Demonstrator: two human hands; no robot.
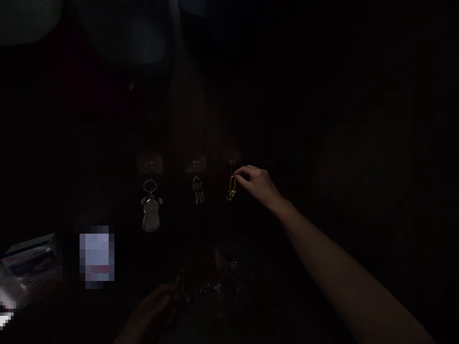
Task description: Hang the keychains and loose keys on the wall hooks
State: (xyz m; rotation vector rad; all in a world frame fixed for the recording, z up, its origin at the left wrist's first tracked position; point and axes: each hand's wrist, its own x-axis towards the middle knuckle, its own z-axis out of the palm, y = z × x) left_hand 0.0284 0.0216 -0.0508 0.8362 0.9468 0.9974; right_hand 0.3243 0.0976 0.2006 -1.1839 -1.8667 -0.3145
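Observation:
In the dim head view my right hand [260, 184] is raised, thumb and forefinger pinched at the top of a yellow cord loop [232, 188]. That loop is just below a small hook [232, 163] on a dark upright surface; whether it still rests on the hook I cannot tell. Lower down, my left hand [163, 296] has its fingers closed together, beside a thin strand [184, 286] that it seems to grip. A jumble of small shiny items [218, 286], perhaps beaded, lies right of that hand, too dark to name.
A second hook [195, 164] carries a bunch of keys [198, 191]. From a third hook [150, 165] hangs a large keychain [151, 210]. A pale package [32, 263] is at lower left, near a blurred-out light patch. Pale rounded shapes [143, 38] show at upper left.

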